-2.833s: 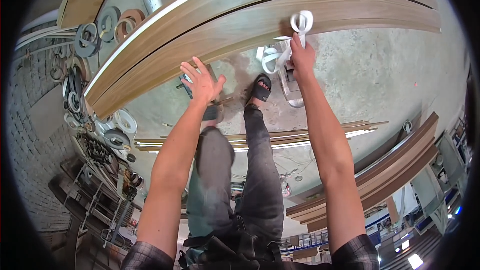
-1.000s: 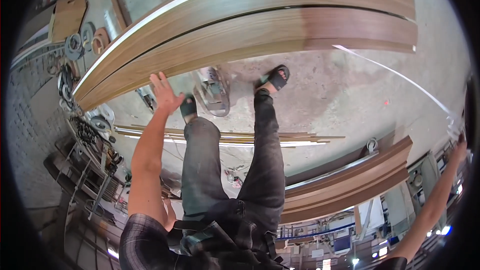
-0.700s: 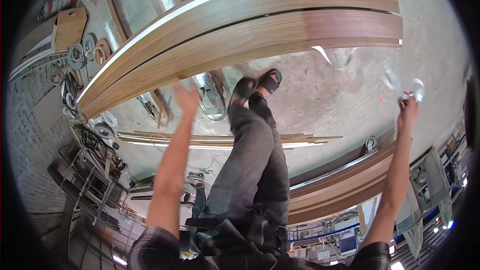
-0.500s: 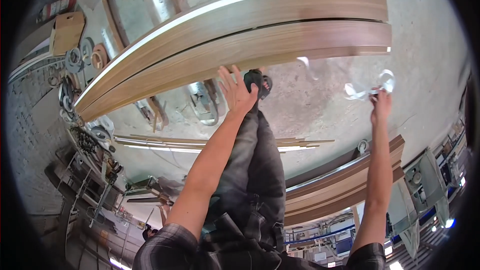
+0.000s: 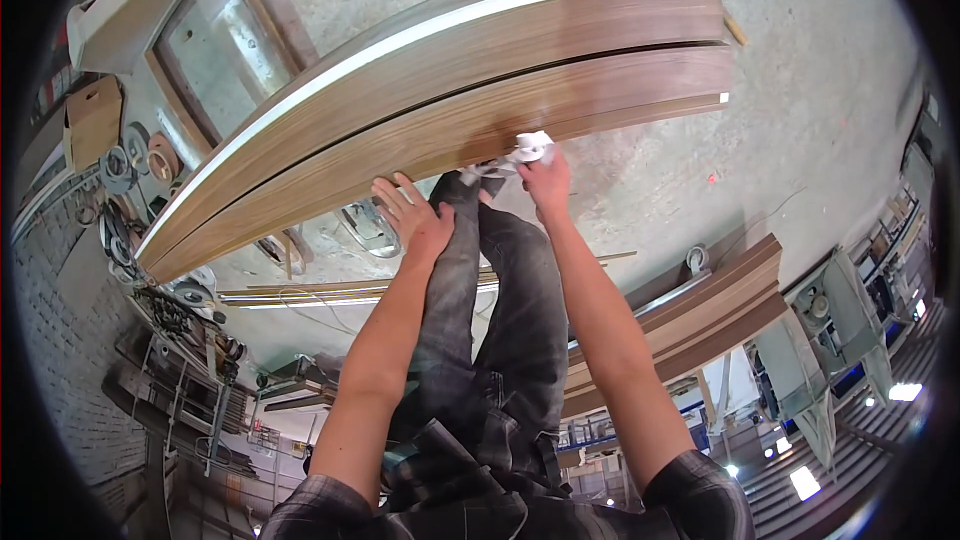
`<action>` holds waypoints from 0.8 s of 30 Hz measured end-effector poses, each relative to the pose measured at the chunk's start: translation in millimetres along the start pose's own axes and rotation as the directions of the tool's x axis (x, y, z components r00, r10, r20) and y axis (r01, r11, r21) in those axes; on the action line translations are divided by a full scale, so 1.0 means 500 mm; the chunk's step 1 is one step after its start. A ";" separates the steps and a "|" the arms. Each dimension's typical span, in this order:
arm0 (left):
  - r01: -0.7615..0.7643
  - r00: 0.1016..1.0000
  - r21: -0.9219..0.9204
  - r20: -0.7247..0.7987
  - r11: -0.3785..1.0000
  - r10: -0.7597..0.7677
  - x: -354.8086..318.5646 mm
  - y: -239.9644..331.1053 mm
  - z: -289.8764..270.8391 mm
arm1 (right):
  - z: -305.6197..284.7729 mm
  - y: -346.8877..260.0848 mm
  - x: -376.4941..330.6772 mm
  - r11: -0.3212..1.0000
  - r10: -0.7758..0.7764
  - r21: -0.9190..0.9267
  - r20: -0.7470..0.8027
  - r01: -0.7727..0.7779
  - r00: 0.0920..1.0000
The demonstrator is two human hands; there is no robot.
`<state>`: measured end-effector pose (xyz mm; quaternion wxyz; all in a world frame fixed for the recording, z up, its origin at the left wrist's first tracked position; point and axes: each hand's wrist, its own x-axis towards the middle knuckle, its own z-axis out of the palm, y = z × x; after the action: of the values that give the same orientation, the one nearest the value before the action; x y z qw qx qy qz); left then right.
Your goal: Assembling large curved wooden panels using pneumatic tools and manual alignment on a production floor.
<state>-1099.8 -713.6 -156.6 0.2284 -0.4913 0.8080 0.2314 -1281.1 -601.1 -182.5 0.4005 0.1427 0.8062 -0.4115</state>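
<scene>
right hand (image 5: 545, 180) pinching crumpled white plastic wrap (image 5: 528, 149) against edge of long brown wood-grain panel (image 5: 470, 130), left hand (image 5: 412, 220) open, fingers spread, hovering beside for balance probably

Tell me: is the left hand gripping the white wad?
No, the left hand is open and empty; the right hand holds the white wad against the wood panel.

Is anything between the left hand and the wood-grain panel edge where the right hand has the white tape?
Nothing visible. The left hand is open, just below the lower wood-grain panel, with only bare air between. The right hand already presses the white tape against that panel's edge. The person's own legs lie below both hands, not between.
</scene>
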 end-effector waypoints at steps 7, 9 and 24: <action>-0.037 0.999 0.088 -0.008 0.995 0.037 -0.002 -0.023 -0.003 | -0.249 -0.057 0.078 0.892 -0.109 -0.410 0.216 0.191 0.970; -0.026 1.000 0.111 -0.002 0.993 0.026 -0.006 -0.022 -0.007 | -0.447 -0.114 0.174 0.852 -0.065 -0.514 0.090 0.102 0.994; 0.040 0.991 0.236 0.115 0.971 -0.069 0.005 0.012 -0.013 | -1.414 -0.238 0.530 0.334 -0.296 -0.941 -0.150 -0.045 0.943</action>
<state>-1107.2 -716.9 -152.1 0.3398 -0.4680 0.8002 0.1585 -1890.5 -151.3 -78.5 0.2507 -0.1159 0.9535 0.1203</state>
